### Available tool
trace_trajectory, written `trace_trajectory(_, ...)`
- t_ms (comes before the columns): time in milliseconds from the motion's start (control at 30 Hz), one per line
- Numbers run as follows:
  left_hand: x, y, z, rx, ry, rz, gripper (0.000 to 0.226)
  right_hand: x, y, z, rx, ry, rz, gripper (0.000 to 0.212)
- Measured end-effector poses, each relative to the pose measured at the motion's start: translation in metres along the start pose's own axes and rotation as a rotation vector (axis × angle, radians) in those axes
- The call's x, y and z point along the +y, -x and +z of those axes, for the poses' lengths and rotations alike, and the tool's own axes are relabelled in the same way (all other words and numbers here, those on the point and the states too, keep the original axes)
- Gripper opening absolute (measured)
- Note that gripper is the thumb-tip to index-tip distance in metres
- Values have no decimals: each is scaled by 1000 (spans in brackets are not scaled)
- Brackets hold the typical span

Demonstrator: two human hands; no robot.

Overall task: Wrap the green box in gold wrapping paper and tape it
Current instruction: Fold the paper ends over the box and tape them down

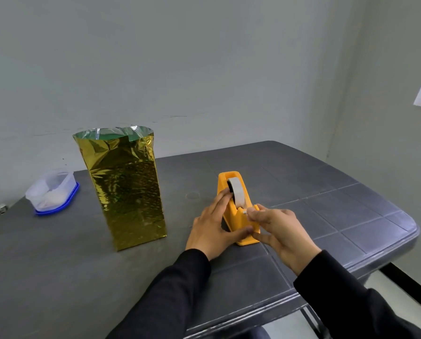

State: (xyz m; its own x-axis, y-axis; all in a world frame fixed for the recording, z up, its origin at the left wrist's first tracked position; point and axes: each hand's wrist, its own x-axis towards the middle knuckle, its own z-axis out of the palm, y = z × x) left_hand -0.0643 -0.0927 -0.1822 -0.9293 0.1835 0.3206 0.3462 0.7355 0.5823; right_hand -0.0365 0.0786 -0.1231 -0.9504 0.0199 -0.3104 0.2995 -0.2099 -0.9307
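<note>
Head view: left hand [210, 226] grips tape dispenser [238, 216] mid-desk; right hand [281, 231] pinches the tape end. Risk: crooked pull tears tape; unsealed gold wrapping paper [126, 187] may spring open.

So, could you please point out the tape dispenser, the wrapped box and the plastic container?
tape dispenser [241, 222]: head view, yellow side wall.
wrapped box [128, 192]: head view, gold front face.
plastic container [51, 192]: head view, clear side.

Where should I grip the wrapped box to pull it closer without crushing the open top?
Grip the wrapped box low, across its two side faces, coming from the near side. It stands upright, and the paper above the box top is hollow and would likely crumple.
</note>
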Motion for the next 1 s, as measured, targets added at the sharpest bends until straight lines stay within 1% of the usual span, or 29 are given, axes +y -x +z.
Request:
trace_trajectory(67, -3, -2, 0, -8, 60, -4, 104, 5, 3, -2, -2, 8, -12, 14)
trace_trajectory(100, -5, -2, 0, -10, 85, -4, 105, 7, 3, -2, 0, 39, -15, 12)
trace_trajectory(233, -10, -5, 0, -39, 130, -4, 104, 14, -3, -5, 40, 177, -82, 13)
trace_trajectory(267, -12, -5, 1, -49, 149, 5, 101, 16, -3, -6, 51, 221, -119, 12)
trace_trajectory(400, -16, -5, 0, -64, 266, 18, 80, 21, -6, -8, 73, 376, -282, 24)
trace_trajectory(500, -14, -4, 0, -51, 289, 6, 75, 28, -14, -14, 81, 572, -320, 26)
trace_trajectory(533, -15, -4, 1, -47, 292, 4, 75, 32, -15, -17, 69, 600, -339, 25)
trace_trajectory(567, -16, -4, 2, -45, 295, 1, 74, 39, -16, -21, 47, 579, -365, 24)
trace_trajectory(633, -17, -4, 3, -39, 299, -3, 72, 50, -14, -28, 8, 401, -416, 22)
trace_trajectory(733, -15, -2, 5, -8, 326, -16, 71, 53, -13, -35, 32, 104, -442, 42)
trace_trajectory(767, -14, 1, 5, 28, 344, -28, 70, 52, -14, -36, 50, 38, -453, 47)
trace_trajectory(833, -4, 9, 4, 161, 369, -41, 64, 52, -17, -38, 67, -71, -455, 55)
trace_trajectory(867, 4, 12, 2, 246, 335, -11, 59, 51, -18, -38, 73, -99, -451, 56)
trace_trajectory(933, 27, 15, -2, 390, 161, 137, 49, 53, -19, -38, 80, -95, -457, 59)
trace_trajectory(1000, 51, 10, -6, 431, -6, 299, 42, 55, -16, -38, 93, -64, -492, 61)
